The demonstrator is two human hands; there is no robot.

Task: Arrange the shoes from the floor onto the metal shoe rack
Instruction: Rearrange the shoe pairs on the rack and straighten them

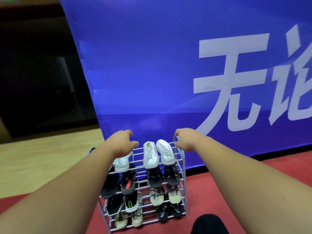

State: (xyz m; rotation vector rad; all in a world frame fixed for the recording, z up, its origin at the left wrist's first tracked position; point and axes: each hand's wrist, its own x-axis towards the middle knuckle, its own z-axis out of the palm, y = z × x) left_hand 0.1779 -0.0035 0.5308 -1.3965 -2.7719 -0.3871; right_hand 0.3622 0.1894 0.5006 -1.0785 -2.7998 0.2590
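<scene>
On the top tier of the metal shoe rack [137, 152], a bare strip of bars is left between the left white shoe [122, 163] and the 2 white shoes [151, 154] at the right. The 3 lower tiers are taken up by pairs at both sides, with only a narrow middle gap. Passage behind is blocked by the blue banner [152, 73]. Open red carpet [228, 179] is left at the right, bounded in front by a dark foot [209, 223].

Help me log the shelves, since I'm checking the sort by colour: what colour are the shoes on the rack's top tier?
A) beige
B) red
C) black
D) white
D: the white shoes lie on the top tier of the metal shoe rack, while the black shoes sit on the tier beneath.
</scene>
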